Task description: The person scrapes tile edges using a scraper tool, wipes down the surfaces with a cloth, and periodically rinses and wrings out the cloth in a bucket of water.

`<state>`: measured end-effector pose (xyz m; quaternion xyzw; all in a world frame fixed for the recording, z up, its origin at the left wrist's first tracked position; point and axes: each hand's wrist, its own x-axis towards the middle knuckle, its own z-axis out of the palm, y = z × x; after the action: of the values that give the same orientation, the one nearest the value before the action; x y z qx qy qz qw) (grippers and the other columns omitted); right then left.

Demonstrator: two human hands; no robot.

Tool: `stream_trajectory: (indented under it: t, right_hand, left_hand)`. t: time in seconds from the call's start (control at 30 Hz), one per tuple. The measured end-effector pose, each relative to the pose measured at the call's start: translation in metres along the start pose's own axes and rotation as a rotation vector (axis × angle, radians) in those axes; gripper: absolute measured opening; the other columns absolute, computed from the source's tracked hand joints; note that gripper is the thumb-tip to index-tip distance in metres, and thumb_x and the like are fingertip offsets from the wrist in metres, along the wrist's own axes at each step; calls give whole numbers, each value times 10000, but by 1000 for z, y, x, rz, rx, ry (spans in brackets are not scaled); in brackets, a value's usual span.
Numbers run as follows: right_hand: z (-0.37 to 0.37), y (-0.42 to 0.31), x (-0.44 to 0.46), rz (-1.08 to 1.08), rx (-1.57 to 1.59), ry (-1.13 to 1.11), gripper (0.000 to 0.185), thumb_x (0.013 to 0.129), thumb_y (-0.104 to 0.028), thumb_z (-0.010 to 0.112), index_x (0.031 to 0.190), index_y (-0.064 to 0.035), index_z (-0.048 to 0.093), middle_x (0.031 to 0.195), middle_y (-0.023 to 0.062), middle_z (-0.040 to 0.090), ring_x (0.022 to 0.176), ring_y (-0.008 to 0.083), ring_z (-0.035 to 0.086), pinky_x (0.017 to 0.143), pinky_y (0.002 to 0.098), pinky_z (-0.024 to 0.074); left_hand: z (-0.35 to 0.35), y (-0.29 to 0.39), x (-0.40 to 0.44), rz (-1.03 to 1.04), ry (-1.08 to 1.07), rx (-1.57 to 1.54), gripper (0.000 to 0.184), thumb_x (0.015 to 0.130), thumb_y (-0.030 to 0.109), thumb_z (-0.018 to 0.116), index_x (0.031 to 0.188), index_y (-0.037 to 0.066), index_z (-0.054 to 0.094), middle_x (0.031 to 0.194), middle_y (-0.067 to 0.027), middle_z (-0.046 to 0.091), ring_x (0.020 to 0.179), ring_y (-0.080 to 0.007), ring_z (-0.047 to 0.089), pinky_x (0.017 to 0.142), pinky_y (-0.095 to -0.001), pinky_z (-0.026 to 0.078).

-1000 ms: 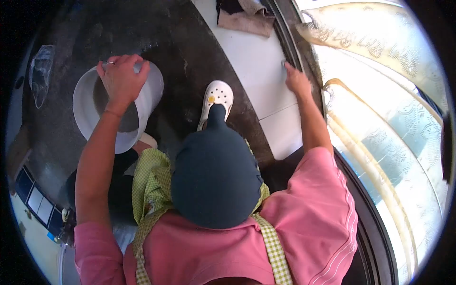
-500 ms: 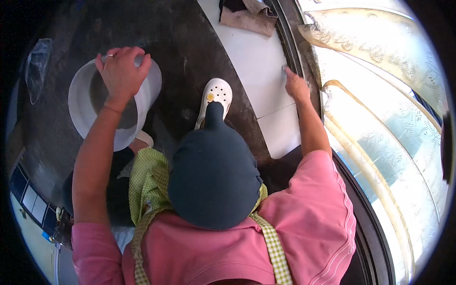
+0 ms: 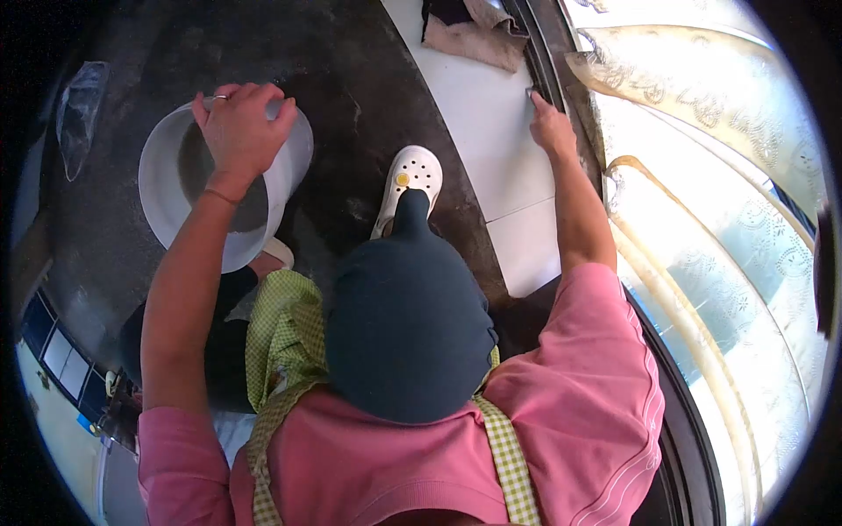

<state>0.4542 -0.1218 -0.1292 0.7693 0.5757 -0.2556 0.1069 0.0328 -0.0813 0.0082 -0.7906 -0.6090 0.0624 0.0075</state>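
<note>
Along the right edge of the white tile strip (image 3: 487,145), where it meets the dark rail (image 3: 541,66), the right hand (image 3: 553,131) has moved up – compared with half a second ago its fingertips are farther along and now near the crumpled cloth (image 3: 478,39). So the work looks to be at a fresh stretch of that edge, a short way from the cloth. A small greyish thing (image 3: 530,91) shows at the fingertips, too small to name, and whether this hand's grip is pinched on it I cannot tell. The left hand (image 3: 241,131) keeps its grip curled firmly over the rim of the white bucket (image 3: 160,188), on the dark floor (image 3: 351,79) toward its left side; the greyish inside is partly hidden by the forearm. At the floor's left edge lies a clear plastic bag (image 3: 81,118), well apart from both hands. A pale shoe (image 3: 414,171) stands between the bucket and the tiles. What crowds the right hand most is the cloth lying just ahead – and the patterned plastic curtain (image 3: 702,79) beyond the rail
</note>
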Motion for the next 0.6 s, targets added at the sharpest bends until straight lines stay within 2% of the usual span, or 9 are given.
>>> stream_trajectory:
  t: [0.07,0.13,0.3,0.4,0.5,0.53,0.6]
  right_hand:
    - [8,16,-6,-3,-41,-50,381,886,-208,362,1250,-252,463,1014,184,617,958,366,588,814,493,462]
    - [7,22,-25,92,-75,-139,393,885,-205,371,1257,-282,469,1047,208,601,979,386,576,854,484,448]
    - [5,9,1,17,-16,5,405,854,-177,386,1241,-252,481,964,205,621,913,395,591,783,500,467]
    - [7,-2,20,7,47,48,377,872,-215,368,1227,-234,493,983,222,609,915,398,589,794,490,467]
    - [14,17,2,40,-35,-27,389,889,-228,352,1255,-266,479,996,221,608,929,392,587,826,485,456]
    - [25,35,-9,-35,-15,2,387,894,-234,354,1260,-269,475,995,221,610,930,394,588,829,491,452]
    - [26,41,-29,45,-79,-96,382,896,-234,354,1257,-267,475,996,219,611,932,393,588,820,498,454]
  left_hand:
    - [4,1,1,-8,39,-29,166,775,342,607,815,191,662,887,-2,656,993,-244,550,991,-548,212]
    - [5,1,3,-7,63,-57,164,774,333,602,791,182,663,868,-14,655,981,-250,550,997,-554,207]
    - [4,-1,1,32,72,-24,171,777,338,607,829,185,665,897,4,659,989,-241,555,990,-544,210]
    - [-2,2,0,2,7,-24,166,774,335,610,830,189,665,892,6,658,982,-238,555,985,-540,221]
    - [2,2,2,21,86,-60,156,758,326,613,771,176,652,825,-5,649,941,-251,562,973,-551,233]
    - [4,1,3,16,88,-68,156,758,326,613,771,176,652,825,-5,649,941,-251,562,973,-551,233]
    - [7,1,2,46,143,-59,160,759,330,612,769,175,651,827,-3,649,936,-254,565,974,-561,231]
